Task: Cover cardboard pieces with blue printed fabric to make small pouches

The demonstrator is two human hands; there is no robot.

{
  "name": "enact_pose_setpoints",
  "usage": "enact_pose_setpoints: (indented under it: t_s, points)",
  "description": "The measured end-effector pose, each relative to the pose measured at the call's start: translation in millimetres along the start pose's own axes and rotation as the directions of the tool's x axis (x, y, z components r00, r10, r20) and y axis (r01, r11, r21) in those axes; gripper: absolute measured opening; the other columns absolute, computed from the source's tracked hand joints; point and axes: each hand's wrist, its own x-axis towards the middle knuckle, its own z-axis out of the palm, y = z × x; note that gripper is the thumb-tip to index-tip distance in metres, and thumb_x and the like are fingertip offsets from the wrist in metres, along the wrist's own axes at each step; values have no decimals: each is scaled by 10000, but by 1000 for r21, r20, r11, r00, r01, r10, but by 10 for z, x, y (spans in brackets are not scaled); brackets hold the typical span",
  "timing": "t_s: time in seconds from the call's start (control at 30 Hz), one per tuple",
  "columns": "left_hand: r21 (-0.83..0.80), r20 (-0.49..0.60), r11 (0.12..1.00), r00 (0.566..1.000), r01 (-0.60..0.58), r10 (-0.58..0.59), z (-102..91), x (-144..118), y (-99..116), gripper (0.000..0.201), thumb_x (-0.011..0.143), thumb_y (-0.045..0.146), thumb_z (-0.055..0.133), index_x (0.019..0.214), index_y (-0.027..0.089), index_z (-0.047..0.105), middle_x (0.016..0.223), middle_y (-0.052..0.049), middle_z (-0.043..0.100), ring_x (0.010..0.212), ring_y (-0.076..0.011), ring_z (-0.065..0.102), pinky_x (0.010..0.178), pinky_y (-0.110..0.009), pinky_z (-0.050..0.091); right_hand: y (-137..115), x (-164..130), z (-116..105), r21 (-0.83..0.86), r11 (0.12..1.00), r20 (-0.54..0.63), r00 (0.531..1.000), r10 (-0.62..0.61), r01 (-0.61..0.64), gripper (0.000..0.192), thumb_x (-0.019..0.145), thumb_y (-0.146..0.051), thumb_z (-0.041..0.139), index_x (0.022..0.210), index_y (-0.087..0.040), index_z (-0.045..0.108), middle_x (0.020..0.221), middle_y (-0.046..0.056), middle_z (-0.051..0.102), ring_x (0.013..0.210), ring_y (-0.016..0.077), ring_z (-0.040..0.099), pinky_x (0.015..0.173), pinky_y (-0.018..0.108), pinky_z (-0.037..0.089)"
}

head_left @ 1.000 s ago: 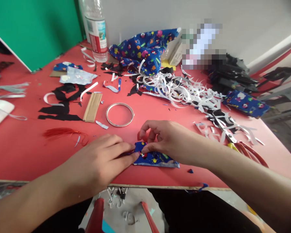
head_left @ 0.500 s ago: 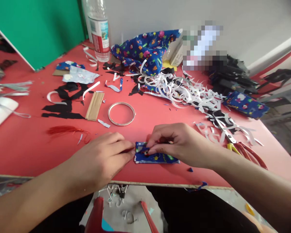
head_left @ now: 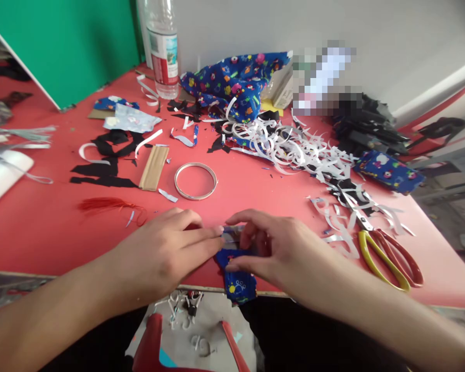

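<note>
A small piece of dark blue patterned fabric (head_left: 241, 287) lies between my hands at the table's near edge, part of it hanging over. A greyish, slightly shiny strip shows at its upper part, under the fingers. The fingertips of my left hand (head_left: 174, 248), close together, hold the fabric's left edge against the table. Above the fabric is my right hand (head_left: 281, 245), its thumb apart from the curled fingers. The thumb touches the blue flap; the other fingertips are near the greyish part, partly hidden.
A roll of thin tape or ring (head_left: 196, 181), a cardboard strip (head_left: 154, 168) and a red tassel (head_left: 106, 205) lie beyond. Scissors (head_left: 366, 225) rest at right beside white paper curls (head_left: 290, 144). A plastic bottle (head_left: 165, 62) and crumpled blue fabric (head_left: 236, 82) stand at the back.
The blue fabric has been unfolded, and a flap now hangs toward me over the table edge. My right thumb and fingers have spread apart. My left fingertips have shifted slightly right onto the fabric.
</note>
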Motion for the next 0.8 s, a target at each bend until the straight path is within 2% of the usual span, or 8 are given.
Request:
enact_pose_setpoints:
  t_s: [0.13,0.2,0.3,0.37,0.5,0.57,0.67,0.8]
  points:
    - [14,5,995,995,103,-103,6,-21,21,447,1011,64,549,1457,93,571,1063,-129,705,942,-247,617,804,-372,526,21,-217,179,-142,988,-120,989,-82,65,443,907,-190,746,1308,-302,593,847,-32,738,706,169,684,599,279,493]
    - [8,16,992,992,128,-128,7,-18,24,413,1012,71,555,1420,112,600,1055,-117,704,925,-239,618,794,-362,526,56,-335,228,-201,961,-198,953,-228,189,427,951,-180,683,1343,-296,558,891,-14,745,796,190,722,698,303,553]
    - [17,53,999,998,41,-42,13,-4,13,335,1018,64,532,1326,114,652,1169,-113,752,956,-247,614,832,-389,522,86,-525,215,-249,876,-207,861,-465,414,387,995,-133,600,1344,-298,567,1004,12,752,916,174,741,829,287,587]
    - [35,62,999,998,-7,5,25,-2,-1,326,1013,56,529,1303,111,667,1303,-112,743,996,-259,609,874,-422,512,85,-622,158,-220,861,-207,841,-500,458,393,995,-86,557,1313,-306,624,1058,18,752,929,143,744,812,231,587]
    - [-8,44,1000,999,15,-15,29,9,-14,319,1021,73,536,1309,127,660,1281,-103,748,1026,-255,624,922,-424,501,57,-612,56,12,949,-397,873,-285,315,187,995,-169,621,996,-284,768,890,-1,742,781,116,716,690,188,565]
    - [-118,12,989,996,92,-91,8,35,-12,282,1039,96,528,1279,145,669,1224,-97,741,1052,-226,644,942,-377,511,45,-522,59,230,942,-403,905,-136,244,101,963,-282,720,874,-252,757,814,0,730,729,126,692,646,201,559]
    - [-248,11,948,979,199,-203,-26,91,-12,249,1055,116,507,1215,177,688,1176,-78,717,1053,-181,663,919,-305,527,38,-382,108,537,822,-313,950,-17,192,189,896,-382,806,822,-228,723,767,5,718,691,140,669,634,233,568]
    - [-260,60,936,972,236,-229,-31,146,-36,220,1020,153,558,1213,183,659,1113,-65,731,1047,-209,670,927,-352,539,53,-301,112,813,538,-298,953,55,223,208,849,-433,783,830,-250,683,775,22,727,673,183,684,655,312,602]
